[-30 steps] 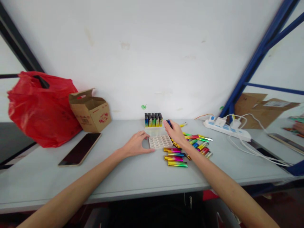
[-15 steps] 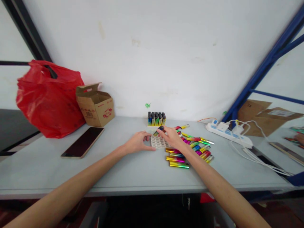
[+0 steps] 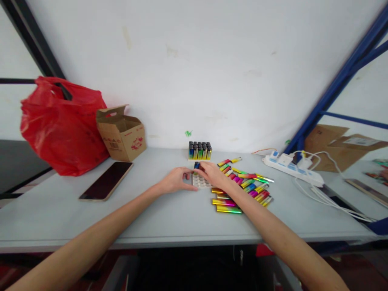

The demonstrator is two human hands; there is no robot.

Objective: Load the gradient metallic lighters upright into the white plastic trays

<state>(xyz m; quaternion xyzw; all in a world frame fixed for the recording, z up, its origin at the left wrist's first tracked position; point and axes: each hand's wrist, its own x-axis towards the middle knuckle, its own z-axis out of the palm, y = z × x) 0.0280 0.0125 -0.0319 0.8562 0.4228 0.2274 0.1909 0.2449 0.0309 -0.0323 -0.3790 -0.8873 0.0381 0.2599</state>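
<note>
A white tray [image 3: 200,182] with rows of round holes lies on the grey table between my hands. My right hand [image 3: 210,173] is closed on a dark blue lighter [image 3: 197,165], held upright over the tray's back left corner. At the tray's left edge is my left hand [image 3: 178,180], thumb and fingers apart, with the fingertips near the lighter's base. Behind the tray, a block of upright lighters [image 3: 200,151] with black tops stands by the wall. Many colourful lighters [image 3: 228,203] lie loose to the right, partly under my right forearm.
On the left are a phone [image 3: 106,181], an open cardboard box [image 3: 121,135] and a red plastic bag [image 3: 63,129]. A white power strip [image 3: 292,171] with cables lies on the right, near brown cardboard [image 3: 330,145] and a blue metal frame [image 3: 325,99].
My right hand has moved left over the tray, and the lighter in it has gone from tilted to upright at the back left corner. My left hand has barely moved.
</note>
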